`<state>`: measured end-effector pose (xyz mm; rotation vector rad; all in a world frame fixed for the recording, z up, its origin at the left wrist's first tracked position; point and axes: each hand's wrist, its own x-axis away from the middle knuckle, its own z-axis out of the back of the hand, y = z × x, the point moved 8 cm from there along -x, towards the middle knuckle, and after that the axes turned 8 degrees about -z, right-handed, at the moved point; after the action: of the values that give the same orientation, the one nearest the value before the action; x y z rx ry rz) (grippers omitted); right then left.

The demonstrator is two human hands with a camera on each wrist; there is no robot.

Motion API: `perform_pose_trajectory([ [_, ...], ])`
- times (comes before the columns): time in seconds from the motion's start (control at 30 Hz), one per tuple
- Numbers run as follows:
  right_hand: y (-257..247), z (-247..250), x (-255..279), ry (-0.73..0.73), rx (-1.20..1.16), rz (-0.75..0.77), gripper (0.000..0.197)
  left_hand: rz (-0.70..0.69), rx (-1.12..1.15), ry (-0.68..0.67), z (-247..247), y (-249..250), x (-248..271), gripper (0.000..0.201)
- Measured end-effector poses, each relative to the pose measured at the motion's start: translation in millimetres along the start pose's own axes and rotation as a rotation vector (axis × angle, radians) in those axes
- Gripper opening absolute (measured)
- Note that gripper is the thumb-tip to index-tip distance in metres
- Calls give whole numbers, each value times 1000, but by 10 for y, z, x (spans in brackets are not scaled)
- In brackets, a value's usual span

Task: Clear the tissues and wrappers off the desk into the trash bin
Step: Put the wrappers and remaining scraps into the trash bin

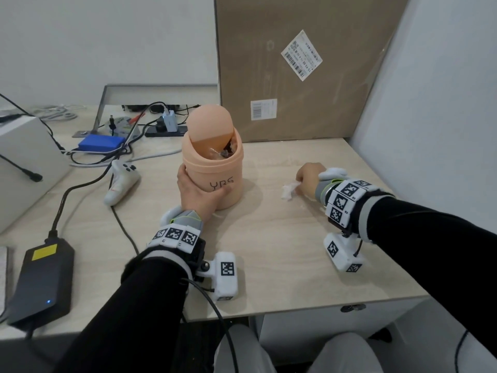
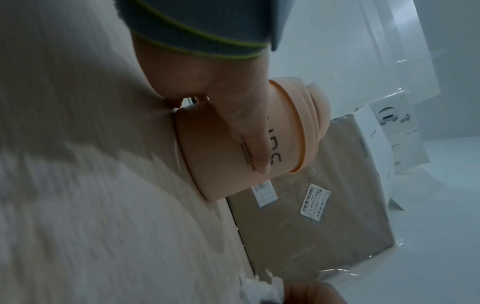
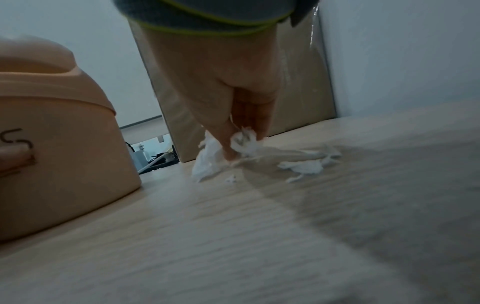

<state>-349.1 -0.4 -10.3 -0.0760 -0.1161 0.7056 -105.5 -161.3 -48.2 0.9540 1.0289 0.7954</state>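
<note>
A peach trash bin (image 1: 215,173) with "YRS" written on it stands mid-desk, its swing lid (image 1: 209,125) tipped open over some wrappers inside. My left hand (image 1: 200,189) grips the bin's lower side, thumb (image 2: 249,144) across the lettering. To the right, my right hand (image 1: 300,181) hangs low over the desk and pinches a crumpled white tissue (image 1: 288,191) between thumb and fingers (image 3: 262,123). The tissue (image 3: 244,142) still touches the desk. Torn tissue scraps (image 3: 303,166) lie just beside it. The bin (image 3: 64,144) is to that hand's left.
A large cardboard box (image 1: 295,76) leans against the wall behind the bin. Left of the bin are a white controller (image 1: 122,181), a blue box (image 1: 100,144), cables, a black power adapter (image 1: 43,278) and a white case (image 1: 24,162). A wall bounds the desk's right side.
</note>
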Motion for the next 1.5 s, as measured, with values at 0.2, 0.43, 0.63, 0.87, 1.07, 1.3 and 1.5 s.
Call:
perform_pose_trajectory([
  [0.2,-238,643,137,255,-290,132,33,-5,-6,-30,-9,33,32,125],
  [0.43,-1298,1164,672,416,-409,524,17,3,8,-26,-2,57,53,126],
  [0.63,-1786,811,671,274,-90,515,23,-5,16,-3,34,144,90,128],
  [0.87,-2069,526,457,-187,83,564,31,-5,24,-3,28,142,74,131],
  [1.07,-1946,767,662,123,-48,685,26,-7,23,-3,20,143,105,132],
  [1.3,-1365,849,626,351,-329,482,35,-6,29,2,24,155,98,128],
  [1.5,-1530,855,651,370,-223,419,22,-5,18,-15,10,156,95,129],
])
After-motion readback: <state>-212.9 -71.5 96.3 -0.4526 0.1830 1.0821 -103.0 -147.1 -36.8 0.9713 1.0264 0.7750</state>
